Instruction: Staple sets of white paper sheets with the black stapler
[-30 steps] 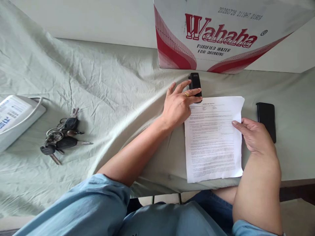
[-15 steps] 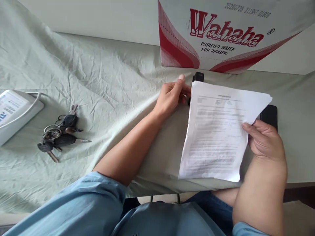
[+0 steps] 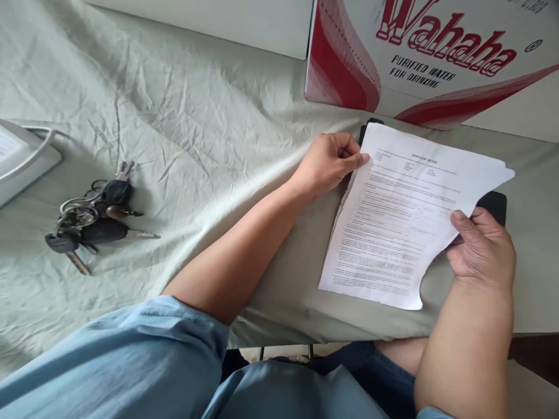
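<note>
White printed sheets (image 3: 406, 215) are held lifted and tilted above the bench (image 3: 196, 145), long axis running from near edge toward the Wahaha carton (image 3: 419, 58) at back. Top-left corner is pinched by left hand (image 3: 327, 163), fingers (image 3: 356, 160) closed together on the paper edge; right hand (image 3: 483, 250) grips the right edge w/ thumb on top, fingers curled under, so both hands are clamped on the sheets. A black stapler (image 3: 369, 125) pokes out just beyond the top-left corner, mostly hidden by paper, nearer the left hand. Black phone (image 3: 495, 203) lies partly under the sheets' right side. Key bunch (image 3: 89, 218) lies well apart to the left, on the green cloth.
</note>
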Tool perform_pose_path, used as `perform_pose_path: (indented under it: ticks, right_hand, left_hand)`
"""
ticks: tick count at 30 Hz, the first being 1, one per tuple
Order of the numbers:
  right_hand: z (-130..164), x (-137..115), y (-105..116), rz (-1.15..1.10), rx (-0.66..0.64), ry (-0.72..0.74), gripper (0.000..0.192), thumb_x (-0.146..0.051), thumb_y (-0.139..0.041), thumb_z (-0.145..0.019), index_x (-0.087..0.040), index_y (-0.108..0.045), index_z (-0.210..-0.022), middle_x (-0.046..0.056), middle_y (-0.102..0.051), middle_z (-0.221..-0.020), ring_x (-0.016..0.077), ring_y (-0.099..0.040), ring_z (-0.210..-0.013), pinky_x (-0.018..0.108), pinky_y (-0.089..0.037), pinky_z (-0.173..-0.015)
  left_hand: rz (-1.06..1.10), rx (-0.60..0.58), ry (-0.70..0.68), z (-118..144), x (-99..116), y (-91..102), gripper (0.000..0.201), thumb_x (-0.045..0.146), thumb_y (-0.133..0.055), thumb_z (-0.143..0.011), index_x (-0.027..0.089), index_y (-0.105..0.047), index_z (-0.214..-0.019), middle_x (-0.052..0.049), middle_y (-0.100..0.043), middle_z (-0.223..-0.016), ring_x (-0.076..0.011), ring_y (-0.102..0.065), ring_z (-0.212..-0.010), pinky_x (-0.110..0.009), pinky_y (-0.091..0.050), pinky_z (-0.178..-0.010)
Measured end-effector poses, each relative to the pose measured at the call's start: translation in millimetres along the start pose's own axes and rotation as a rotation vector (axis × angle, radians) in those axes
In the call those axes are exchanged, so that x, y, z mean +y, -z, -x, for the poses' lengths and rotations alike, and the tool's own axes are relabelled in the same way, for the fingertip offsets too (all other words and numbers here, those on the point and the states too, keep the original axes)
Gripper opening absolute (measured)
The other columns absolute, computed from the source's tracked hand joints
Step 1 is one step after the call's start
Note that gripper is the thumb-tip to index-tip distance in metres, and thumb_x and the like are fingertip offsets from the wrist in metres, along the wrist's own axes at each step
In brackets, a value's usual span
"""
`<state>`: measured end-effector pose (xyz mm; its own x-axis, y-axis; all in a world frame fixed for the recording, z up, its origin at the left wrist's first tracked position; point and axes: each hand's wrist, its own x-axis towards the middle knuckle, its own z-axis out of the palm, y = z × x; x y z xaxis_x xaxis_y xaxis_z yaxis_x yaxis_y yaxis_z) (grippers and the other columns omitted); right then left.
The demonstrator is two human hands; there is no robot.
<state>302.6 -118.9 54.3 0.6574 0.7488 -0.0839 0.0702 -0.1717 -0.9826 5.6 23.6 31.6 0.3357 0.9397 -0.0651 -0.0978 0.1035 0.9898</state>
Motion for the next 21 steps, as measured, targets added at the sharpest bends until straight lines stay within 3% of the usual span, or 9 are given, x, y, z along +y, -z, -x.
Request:
perform_pose_path:
  ticks: [4,7,10,15,18,21]
  right_hand:
    - [-4,0,-5,-0.035,0.004,0.09,0.058,-0.051,-0.119,-0.047,-0.025,-0.088,-0.088,0.004,-0.088,-0.096,0.0298,-0.085,-0.1,0.066,-0.069,-0.119]
    - [-5,1,-7,-0.016,-0.046,0.095,0.057,-0.051,-0.118,-0.049,-0.024,-0.09,-0.091,0.004,-0.088,-0.093,0.0297,-0.085,-0.099,0.066,-0.067,-0.122]
    - [-7,6,-8,0.016,-0.055,0.083,0.059,-0.053,-0.119,-0.05,-0.024,-0.092,-0.093,0.003,-0.089,-0.094,0.0277,-0.085,-0.093,0.064,-0.07,-0.118]
    - [-16,16,-14,-0.026,0.001,0.103,0.066,-0.054,-0.122,-0.039,-0.024,-0.088,-0.087,0.002,-0.09,-0.095,0.023,-0.08,-0.086,0.061,-0.074,-0.112]
    - [-22,17,-14,-0.038,0.017,0.129,0.068,-0.054,-0.122,-0.034,-0.025,-0.087,-0.085,0.0,-0.088,-0.092,0.0233,-0.08,-0.089,0.062,-0.072,-0.115]
    - [-26,15,-9,-0.013,0.049,0.177,0.067,-0.058,-0.122,-0.036,-0.024,-0.082,-0.077,0.0,-0.085,-0.086,0.0211,-0.075,-0.082,0.06,-0.074,-0.107]
  left_hand:
    - [0.072,-0.03,-0.008,-1,-6,1.5,0.053,0.048,-0.102,-0.099,0.023,-0.06,-0.079,0.003,-0.052,-0.071,-0.0159,-0.064,-0.076,-0.034,-0.054,-0.073]
    - [0.168,-0.099,-0.004,-3,-10,5.2,0.051,0.056,-0.103,-0.096,0.022,-0.067,-0.086,0.0,-0.065,-0.075,-0.0246,-0.08,-0.088,-0.04,-0.066,-0.084]
    - [0.236,-0.152,0.018,-4,-16,6.7,0.043,0.05,-0.105,-0.094,0.019,-0.077,-0.099,-0.005,-0.08,-0.088,-0.0335,-0.089,-0.104,-0.049,-0.073,-0.098]
    - [0.339,-0.032,0.046,-9,-24,1.2,0.04,0.034,-0.11,-0.089,0.015,-0.08,-0.109,-0.008,-0.086,-0.101,-0.0462,-0.089,-0.129,-0.063,-0.072,-0.119]
    - [0.377,-0.007,0.079,-11,-24,-0.7,0.037,0.039,-0.106,-0.095,0.016,-0.081,-0.11,-0.009,-0.088,-0.105,-0.0474,-0.089,-0.133,-0.064,-0.072,-0.12]
    - [0.449,0.037,0.107,-10,-20,0.3,0.037,0.048,-0.097,-0.104,0.019,-0.082,-0.121,-0.008,-0.091,-0.111,-0.0467,-0.089,-0.135,-0.064,-0.074,-0.118]
